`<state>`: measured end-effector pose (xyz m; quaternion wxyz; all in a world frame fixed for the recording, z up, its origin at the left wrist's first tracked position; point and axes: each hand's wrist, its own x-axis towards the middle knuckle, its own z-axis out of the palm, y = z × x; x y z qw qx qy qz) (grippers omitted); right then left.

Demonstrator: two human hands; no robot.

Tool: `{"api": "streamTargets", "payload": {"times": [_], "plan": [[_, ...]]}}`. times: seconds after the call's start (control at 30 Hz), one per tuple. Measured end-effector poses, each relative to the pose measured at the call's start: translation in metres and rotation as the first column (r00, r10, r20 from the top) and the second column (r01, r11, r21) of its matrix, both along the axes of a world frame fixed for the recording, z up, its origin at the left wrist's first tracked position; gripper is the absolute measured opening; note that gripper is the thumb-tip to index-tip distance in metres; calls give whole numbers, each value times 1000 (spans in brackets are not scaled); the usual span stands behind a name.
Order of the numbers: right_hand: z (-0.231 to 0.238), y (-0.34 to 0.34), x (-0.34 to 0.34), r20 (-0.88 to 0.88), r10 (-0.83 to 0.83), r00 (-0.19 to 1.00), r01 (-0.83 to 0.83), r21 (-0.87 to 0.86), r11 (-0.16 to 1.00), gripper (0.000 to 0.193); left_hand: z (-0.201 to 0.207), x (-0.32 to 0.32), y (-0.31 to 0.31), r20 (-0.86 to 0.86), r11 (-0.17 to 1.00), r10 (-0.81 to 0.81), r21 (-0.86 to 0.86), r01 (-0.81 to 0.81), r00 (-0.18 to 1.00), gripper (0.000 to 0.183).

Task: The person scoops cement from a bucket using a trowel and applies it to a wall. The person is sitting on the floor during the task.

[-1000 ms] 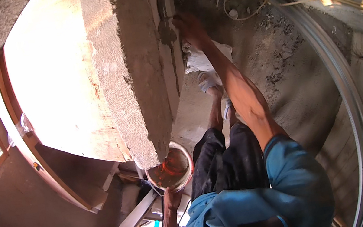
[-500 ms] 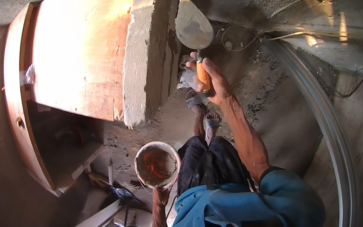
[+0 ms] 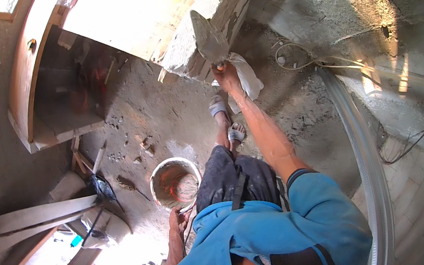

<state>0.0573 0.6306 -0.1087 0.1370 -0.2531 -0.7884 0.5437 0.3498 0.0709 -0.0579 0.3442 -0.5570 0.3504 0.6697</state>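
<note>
My right hand is wrapped round the handle of a trowel, whose pointed grey blade is smeared with mortar. The blade lies over the end of a rough plastered ledge; whether it touches the surface I cannot tell. Low on the left, my left hand is closed at the near rim of a round bucket. Wet-looking grey residue coats the bucket's inside, with a reddish patch of light in it. Part of my left hand's grip is hidden beneath the rim.
A white sack lies beyond my feet, under the ledge. Long metal channels run down the right side, near a looped cable. Wooden boards and a black bag are at the left. Rubble dots the floor.
The trowel has moved nearer to me and left, from beside the ledge to over its end, its blade now turned more edge-on. The bucket stays in my left hand. The view has shifted.
</note>
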Motion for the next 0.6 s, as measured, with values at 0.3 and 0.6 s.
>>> {"api": "streamTargets", "payload": {"times": [0.3, 0.6], "plan": [[53, 22, 175, 215, -83, 973, 89, -19, 996, 49, -13, 78, -26, 33, 920, 392, 5, -392, 919, 51], [144, 22, 17, 118, 232, 966, -259, 382, 887, 44, -25, 62, -27, -39, 918, 397, -2, -398, 917, 39]]}}
